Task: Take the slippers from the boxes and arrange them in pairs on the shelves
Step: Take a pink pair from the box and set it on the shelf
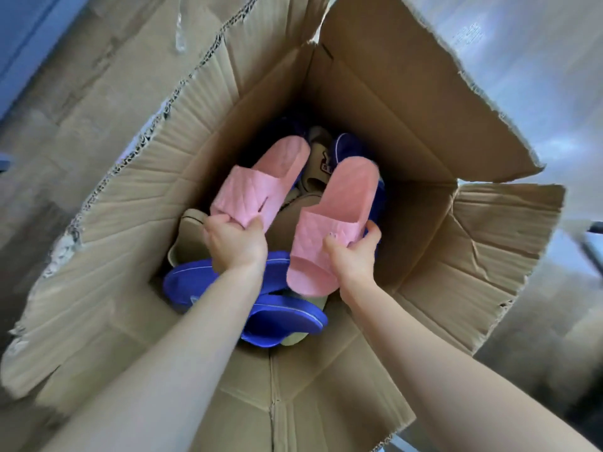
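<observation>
I look down into an open cardboard box (375, 102) holding loose slippers. My left hand (236, 239) grips the toe strap of one pink slipper (264, 181), lifted above the pile. My right hand (354, 252) grips the strap of the other pink slipper (336, 216), held beside the first, heel pointing away from me. Beneath them lie blue slippers (277, 318) near the front wall and beige slippers (192, 233) at the left; more blue and beige ones show at the back, partly hidden.
The box's torn flaps (496, 243) stand open on all sides, the right one spreading outward. Another cardboard surface (98, 76) lies at the left. A pale shiny floor (538, 60) shows at the right. No shelves are in view.
</observation>
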